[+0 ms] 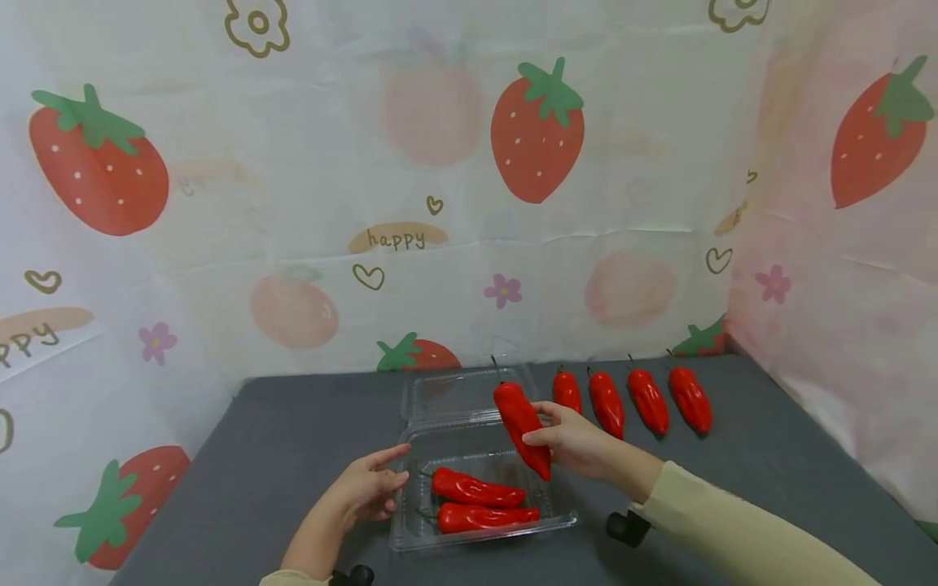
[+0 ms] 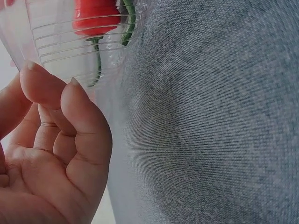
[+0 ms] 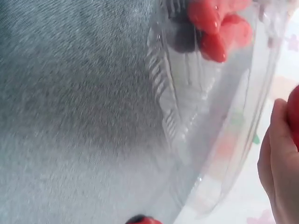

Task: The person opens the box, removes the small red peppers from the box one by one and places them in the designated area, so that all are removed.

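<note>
My right hand (image 1: 575, 439) holds a red chili pepper (image 1: 522, 427) between thumb and fingers, tilted above the right part of a clear plastic clamshell box (image 1: 484, 543). Only an edge of this pepper shows in the right wrist view. Inside the box lie two glossy red peppers, an upper one (image 1: 476, 488) and a lower one (image 1: 489, 518), stems to the left. At the box's left rim is my left hand (image 1: 370, 487), its fingers loosely bent with nothing seen between them. Whether its fingertips touch the rim I cannot tell.
The box's open lid (image 1: 469, 392) lies back toward the wall. Several red peppers (image 1: 648, 400) stand in a row on the grey table (image 1: 308, 431) at the back right. A strawberry-print cloth (image 1: 308, 163) hangs behind and at the sides.
</note>
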Available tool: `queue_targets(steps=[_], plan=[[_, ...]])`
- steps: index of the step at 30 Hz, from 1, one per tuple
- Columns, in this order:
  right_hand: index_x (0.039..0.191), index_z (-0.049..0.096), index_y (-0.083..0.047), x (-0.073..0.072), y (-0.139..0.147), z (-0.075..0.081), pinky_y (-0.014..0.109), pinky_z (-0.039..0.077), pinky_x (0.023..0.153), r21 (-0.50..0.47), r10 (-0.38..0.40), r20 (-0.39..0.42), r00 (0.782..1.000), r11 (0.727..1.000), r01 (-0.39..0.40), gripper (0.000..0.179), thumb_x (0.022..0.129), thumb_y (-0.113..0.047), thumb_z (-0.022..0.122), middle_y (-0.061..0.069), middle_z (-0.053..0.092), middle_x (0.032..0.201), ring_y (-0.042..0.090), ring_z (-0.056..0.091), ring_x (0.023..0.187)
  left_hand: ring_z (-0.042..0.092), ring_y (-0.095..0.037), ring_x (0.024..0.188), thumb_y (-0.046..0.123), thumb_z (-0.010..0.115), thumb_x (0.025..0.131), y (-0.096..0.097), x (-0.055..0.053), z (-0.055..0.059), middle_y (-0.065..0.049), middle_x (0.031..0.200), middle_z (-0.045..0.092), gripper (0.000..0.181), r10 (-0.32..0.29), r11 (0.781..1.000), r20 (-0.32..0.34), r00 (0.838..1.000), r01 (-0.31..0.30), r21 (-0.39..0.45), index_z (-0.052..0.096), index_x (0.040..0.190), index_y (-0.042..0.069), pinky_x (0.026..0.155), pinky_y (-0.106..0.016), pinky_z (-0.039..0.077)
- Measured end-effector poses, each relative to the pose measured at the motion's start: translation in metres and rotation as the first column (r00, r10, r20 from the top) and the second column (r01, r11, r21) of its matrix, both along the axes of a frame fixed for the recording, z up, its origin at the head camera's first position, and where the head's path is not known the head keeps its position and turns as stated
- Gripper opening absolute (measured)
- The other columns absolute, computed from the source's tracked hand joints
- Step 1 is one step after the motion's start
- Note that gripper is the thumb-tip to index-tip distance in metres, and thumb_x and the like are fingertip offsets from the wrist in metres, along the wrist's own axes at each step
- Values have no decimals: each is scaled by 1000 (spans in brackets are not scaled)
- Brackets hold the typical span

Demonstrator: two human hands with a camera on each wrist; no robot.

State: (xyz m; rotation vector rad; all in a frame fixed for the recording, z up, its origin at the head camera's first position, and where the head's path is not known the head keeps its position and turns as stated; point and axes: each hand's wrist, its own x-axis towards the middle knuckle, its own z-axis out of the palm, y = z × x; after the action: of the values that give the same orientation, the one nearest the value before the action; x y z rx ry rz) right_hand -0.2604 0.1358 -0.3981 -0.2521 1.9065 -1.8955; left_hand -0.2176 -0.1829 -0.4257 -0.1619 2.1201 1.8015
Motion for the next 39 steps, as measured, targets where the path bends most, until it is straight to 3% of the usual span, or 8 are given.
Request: queue_targets(steps=[12,17,24,34,39], plan=[[152,3,0,2,23,5,52,45,94,-70,46,61,997,997,-41,83,89,2,57,24,35,137,37,40,120,49,-8,49,7,59,96,-1,-3,1,1,68,52,56,10,1000,9,1000,-10,-22,38,148,2,49,-24,42],[150,7,0,4,33,7,55,42,96,-83,45,77,996,996,-38,75,93,-5,55,21,36,137,35,39,122,49,-7,49,7,58,97,-2,-4,2,2,68,51,56,-9,1000,12,1000,9,-11,36,148,1,49,-23,42],[145,16,4,4,48,9,48,47,90,-53,39,51,998,998,-36,66,94,-10,55,16,46,125,28,48,111,49,-6,48,7,57,97,-3,-4,3,3,67,52,58,-41,999,11,999,41,14,32,150,0,49,-23,41],[153,4,-7,8,65,9,54,46,92,-24,-20,54,998,999,21,83,89,-4,57,25,26,141,40,33,125,49,-7,49,8,56,98,-3,-2,4,2,69,53,58,-51,999,17,999,51,4,32,150,0,50,-23,41],[150,8,-7,10,71,7,54,47,89,14,-47,65,997,999,46,78,89,-6,57,25,29,139,40,34,124,50,-7,49,8,57,98,-2,-2,4,2,69,53,58,-46,999,23,999,46,-8,33,150,1,50,-24,41]])
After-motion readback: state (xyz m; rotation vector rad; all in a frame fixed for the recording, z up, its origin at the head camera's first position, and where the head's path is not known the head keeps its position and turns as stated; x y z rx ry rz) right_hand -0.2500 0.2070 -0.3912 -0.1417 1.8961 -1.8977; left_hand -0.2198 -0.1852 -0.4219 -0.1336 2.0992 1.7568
